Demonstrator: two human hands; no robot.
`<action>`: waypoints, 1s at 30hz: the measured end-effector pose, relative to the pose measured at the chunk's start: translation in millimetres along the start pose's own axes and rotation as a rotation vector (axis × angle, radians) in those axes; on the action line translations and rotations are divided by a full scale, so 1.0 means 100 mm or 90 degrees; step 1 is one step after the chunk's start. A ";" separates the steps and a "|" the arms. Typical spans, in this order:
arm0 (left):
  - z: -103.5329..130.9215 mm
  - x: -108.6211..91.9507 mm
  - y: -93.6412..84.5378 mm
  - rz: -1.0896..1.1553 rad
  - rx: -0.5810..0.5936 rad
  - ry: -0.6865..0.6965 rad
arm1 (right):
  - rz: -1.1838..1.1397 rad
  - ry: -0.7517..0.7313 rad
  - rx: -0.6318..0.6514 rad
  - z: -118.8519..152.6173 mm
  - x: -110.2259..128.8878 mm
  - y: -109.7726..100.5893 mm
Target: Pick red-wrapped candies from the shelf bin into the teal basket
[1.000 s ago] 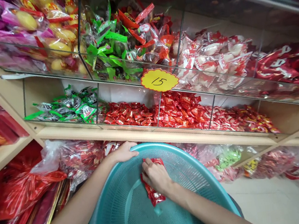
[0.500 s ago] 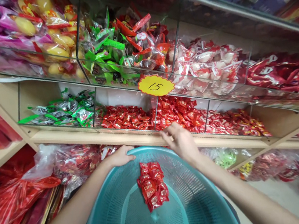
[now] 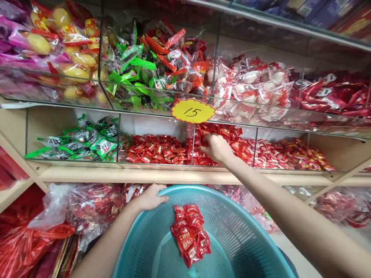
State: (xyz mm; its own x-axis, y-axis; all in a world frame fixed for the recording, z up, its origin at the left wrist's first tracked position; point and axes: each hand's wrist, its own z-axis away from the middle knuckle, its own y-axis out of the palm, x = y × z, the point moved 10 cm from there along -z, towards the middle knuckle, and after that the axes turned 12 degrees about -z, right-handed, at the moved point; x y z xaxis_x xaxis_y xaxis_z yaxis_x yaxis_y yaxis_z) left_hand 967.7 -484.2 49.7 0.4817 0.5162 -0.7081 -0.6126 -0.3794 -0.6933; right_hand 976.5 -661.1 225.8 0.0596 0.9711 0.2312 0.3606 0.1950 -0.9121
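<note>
A teal plastic mesh basket (image 3: 259, 248) fills the lower middle, tilted toward me. My left hand (image 3: 150, 198) is closed on its far rim, the fingertips over the edge. Several red wrapped candies (image 3: 189, 234) lie in a cluster inside the basket. My right hand (image 3: 217, 148) is in a lower shelf bin, over a pile of small red wrapped candies (image 3: 237, 143). Its fingers are curled down at the pile, and what they hold, if anything, is hidden.
Clear dividers separate the bins. Left of the red piles are green-wrapped candies (image 3: 94, 140). A yellow price tag (image 3: 192, 111) marked 15 hangs on the glass edge above my right hand. Plastic bags (image 3: 87, 203) sit under the wooden ledge (image 3: 83, 174).
My right hand has moved up and forward from the bin's front edge into the red candy pile. My left hand stays on the basket rim.
</note>
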 end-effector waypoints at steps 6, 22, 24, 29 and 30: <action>0.00 0.01 0.01 0.008 0.008 -0.014 | -0.020 0.041 -0.040 0.06 -0.08 -0.17; 0.00 0.00 0.02 0.035 0.011 -0.004 | -0.085 0.135 0.026 0.10 -0.12 0.11; 0.00 0.01 0.03 0.039 0.012 -0.003 | -0.111 0.147 0.032 0.09 -0.15 0.10; -0.02 0.05 0.04 0.039 0.013 0.004 | -0.187 0.177 0.031 0.08 -0.25 0.00; -0.02 0.05 0.05 0.039 0.012 0.005 | -0.189 0.170 0.032 0.07 -0.25 -0.03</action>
State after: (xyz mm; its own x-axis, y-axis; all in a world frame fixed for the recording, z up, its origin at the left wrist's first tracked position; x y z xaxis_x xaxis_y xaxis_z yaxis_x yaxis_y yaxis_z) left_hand 968.5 -484.6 42.7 0.4482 0.4859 -0.7504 -0.6528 -0.3956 -0.6460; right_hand 967.4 -685.4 220.2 0.2014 0.8033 0.5605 0.3533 0.4741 -0.8065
